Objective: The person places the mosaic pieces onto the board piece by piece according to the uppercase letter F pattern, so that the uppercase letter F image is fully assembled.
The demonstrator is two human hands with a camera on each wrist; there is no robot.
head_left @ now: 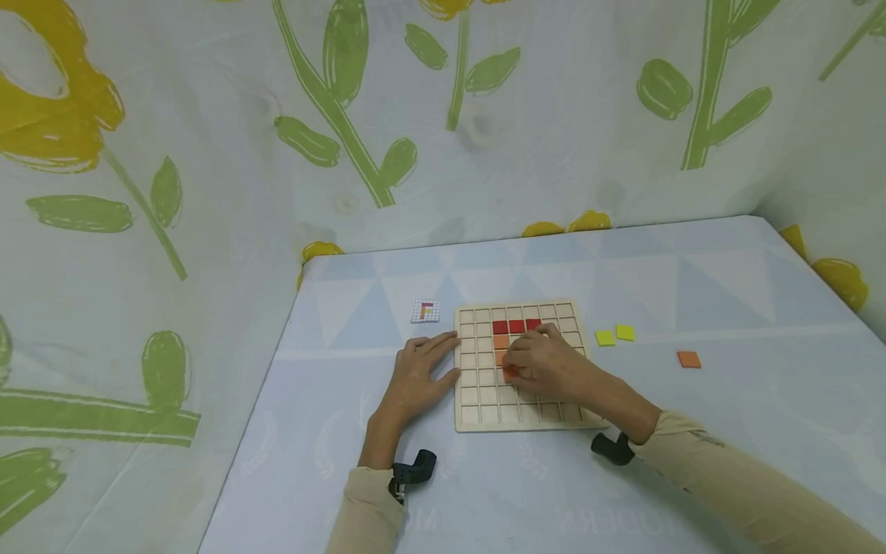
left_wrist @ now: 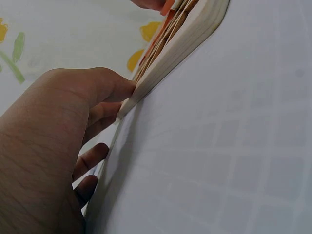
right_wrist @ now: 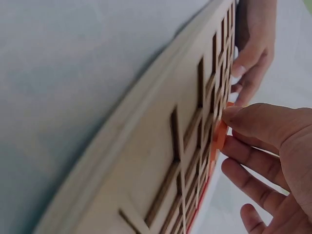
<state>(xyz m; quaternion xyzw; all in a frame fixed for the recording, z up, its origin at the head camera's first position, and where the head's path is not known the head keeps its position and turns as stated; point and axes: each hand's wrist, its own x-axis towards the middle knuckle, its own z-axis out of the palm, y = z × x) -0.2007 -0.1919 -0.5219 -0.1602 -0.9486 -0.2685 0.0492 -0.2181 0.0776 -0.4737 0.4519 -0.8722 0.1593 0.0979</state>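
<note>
A wooden grid board lies on the table, its square cells edged by raised strips. Red tiles fill part of an upper row, and orange tiles run down a column below the leftmost red one. My right hand pinches an orange tile between thumb and fingers, over that column's lower end. My left hand touches the board's left edge with thumb and fingertips, the fingers fairly straight. In the left wrist view the thumb presses the board's side.
A small printed pattern card lies beyond my left hand. Two yellow tiles and a loose orange tile rest right of the board. Flower-printed cloth hangs behind and beside the table. Dark wrist mounts sit on both wrists.
</note>
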